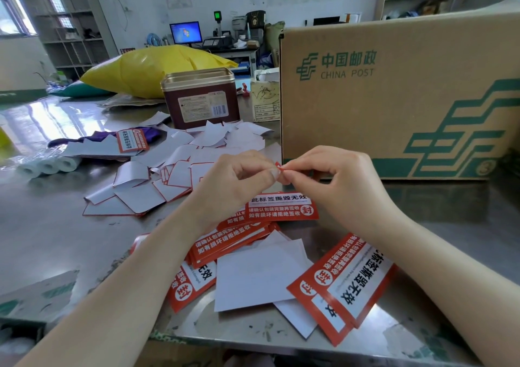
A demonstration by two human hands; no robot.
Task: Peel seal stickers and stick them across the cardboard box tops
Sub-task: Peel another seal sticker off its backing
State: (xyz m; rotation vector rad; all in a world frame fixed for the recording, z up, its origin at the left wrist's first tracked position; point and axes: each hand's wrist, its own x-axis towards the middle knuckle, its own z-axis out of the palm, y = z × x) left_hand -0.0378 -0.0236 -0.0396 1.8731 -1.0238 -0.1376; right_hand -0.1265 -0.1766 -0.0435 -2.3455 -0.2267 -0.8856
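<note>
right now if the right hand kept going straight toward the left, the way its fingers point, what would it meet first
Probably the left hand: the right hand points its fingertips at it, and both already pinch the same small red sticker between them.

**Both hands pinching one sticker corner**

Left hand [236, 178] and right hand [334, 180] meet above the table [50, 226], both pinching a small red sticker corner [278, 166]. Red seal stickers [281, 209] fanned out just below the hands, more at lower right [343, 285]. White backing sheets [174, 169] heaped to the left. China Post cardboard box [394, 90] upright behind the hands. Brown tin [201, 99] and yellow bag [152, 68] further back.
</note>
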